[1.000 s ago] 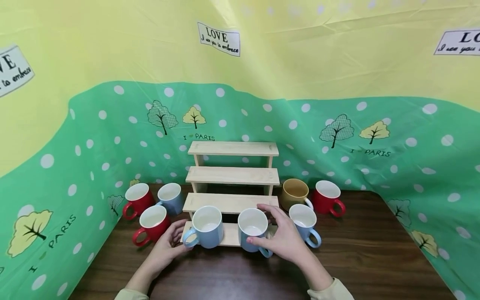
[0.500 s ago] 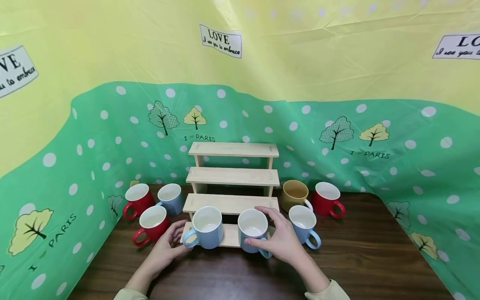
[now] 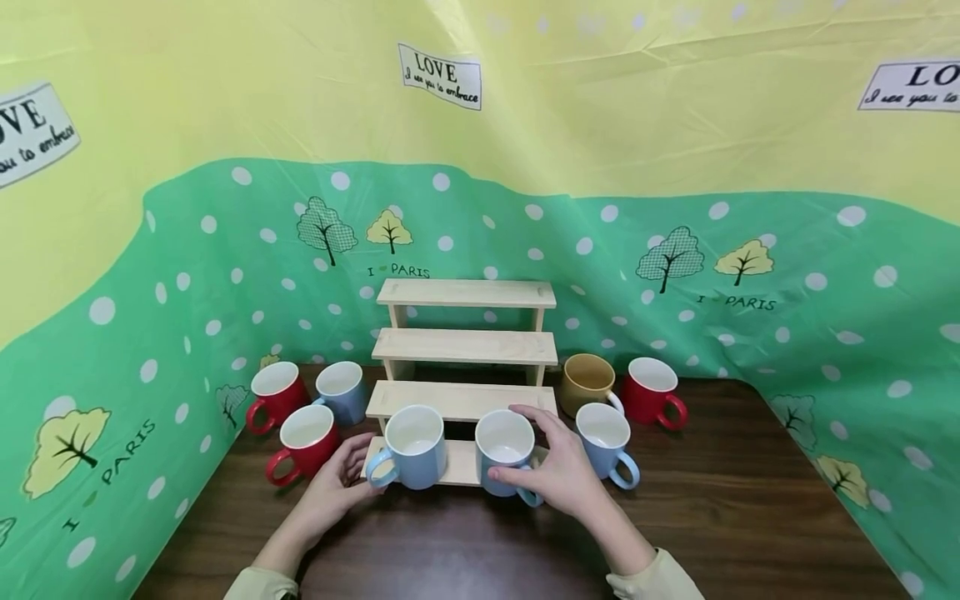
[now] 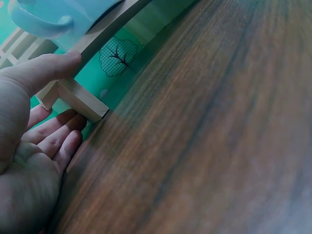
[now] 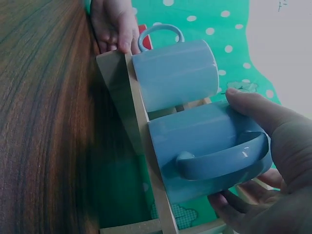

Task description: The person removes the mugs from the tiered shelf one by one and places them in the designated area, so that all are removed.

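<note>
Two light blue mugs stand side by side on the lowest step of a pale wooden stepped rack (image 3: 461, 462). My right hand (image 3: 567, 471) holds the right blue mug (image 3: 489, 458), thumb across its front and fingers around the far side; the right wrist view shows that mug's handle (image 5: 222, 161) pointing toward my palm. The left blue mug (image 3: 420, 463) has its handle turned left. At the rack's left end, my left hand (image 3: 335, 487) grips the lowest step; in the left wrist view the thumb (image 4: 53, 66) lies on the board and the fingers (image 4: 58, 139) reach below, beside the support.
Left of the rack are a rear red mug (image 3: 279, 400), a front red mug (image 3: 313, 446) and a blue mug (image 3: 345, 400). At the right stand a mustard mug (image 3: 587, 387), a blue mug (image 3: 602, 446) and a red mug (image 3: 649, 396). A patterned cloth (image 3: 480, 217) hangs behind the dark wooden table (image 3: 750, 500).
</note>
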Demonstrator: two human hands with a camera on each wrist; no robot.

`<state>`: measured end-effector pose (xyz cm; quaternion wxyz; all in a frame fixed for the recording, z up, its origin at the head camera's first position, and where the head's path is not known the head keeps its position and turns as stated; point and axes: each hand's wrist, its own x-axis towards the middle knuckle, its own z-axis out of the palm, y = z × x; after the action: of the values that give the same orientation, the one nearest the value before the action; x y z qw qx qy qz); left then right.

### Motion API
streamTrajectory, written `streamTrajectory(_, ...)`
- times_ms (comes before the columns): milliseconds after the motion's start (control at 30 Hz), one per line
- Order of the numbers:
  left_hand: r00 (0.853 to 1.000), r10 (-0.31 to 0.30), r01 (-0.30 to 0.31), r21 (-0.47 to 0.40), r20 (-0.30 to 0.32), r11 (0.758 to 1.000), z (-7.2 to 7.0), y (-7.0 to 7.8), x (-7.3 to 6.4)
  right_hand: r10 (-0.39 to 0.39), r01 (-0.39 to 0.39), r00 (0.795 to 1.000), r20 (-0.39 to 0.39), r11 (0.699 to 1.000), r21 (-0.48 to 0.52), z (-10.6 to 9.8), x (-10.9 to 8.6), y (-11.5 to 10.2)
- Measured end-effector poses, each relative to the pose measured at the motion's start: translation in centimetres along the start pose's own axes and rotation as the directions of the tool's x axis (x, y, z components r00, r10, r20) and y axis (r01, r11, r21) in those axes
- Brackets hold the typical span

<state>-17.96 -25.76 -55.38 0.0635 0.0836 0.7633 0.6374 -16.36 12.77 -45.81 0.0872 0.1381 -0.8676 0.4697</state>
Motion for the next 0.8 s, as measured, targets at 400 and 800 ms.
streamTrajectory(400, 1.000, 0.012, -0.012, 0.014, -0.008, 1.000, -0.05, -0.19, -0.01, -0.057, 0.058, 0.998, -0.032, 0.998, 0.026, 0.34, 0.00, 0.48)
streamTrajectory(800, 1.000, -0.006, 0.006, 0.016, -0.006, 1.000, -0.05, -0.03, 0.05, -0.067, 0.072, 0.997, -0.048, 0.992, 0.107, -0.44, -0.09, -0.07)
